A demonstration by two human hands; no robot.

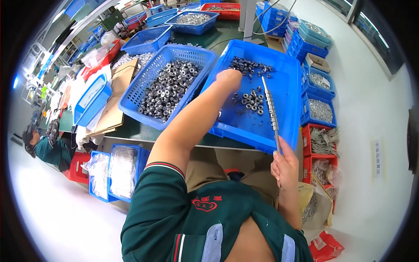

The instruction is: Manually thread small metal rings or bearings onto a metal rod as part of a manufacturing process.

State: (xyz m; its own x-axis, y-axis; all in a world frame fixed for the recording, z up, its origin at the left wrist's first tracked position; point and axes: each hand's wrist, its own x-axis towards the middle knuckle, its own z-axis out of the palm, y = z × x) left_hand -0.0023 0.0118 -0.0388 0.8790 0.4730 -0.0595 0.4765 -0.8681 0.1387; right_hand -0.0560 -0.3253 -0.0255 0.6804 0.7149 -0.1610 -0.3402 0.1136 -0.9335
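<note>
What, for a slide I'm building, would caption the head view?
Right hand holds a rod strung with metal rings; left hand over the blue tray of loose parts.

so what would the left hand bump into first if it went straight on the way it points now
Following the forearm's line, the left hand would probably first meet the far cluster of dark metal parts in the blue tray, though its height above them is unclear.

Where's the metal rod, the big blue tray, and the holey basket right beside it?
Rod [277, 139]: head view, on the lower bare part of its shaft.
Tray [284, 102]: head view, on its bare floor.
Basket [139, 85]: head view, on its left wall.
</note>
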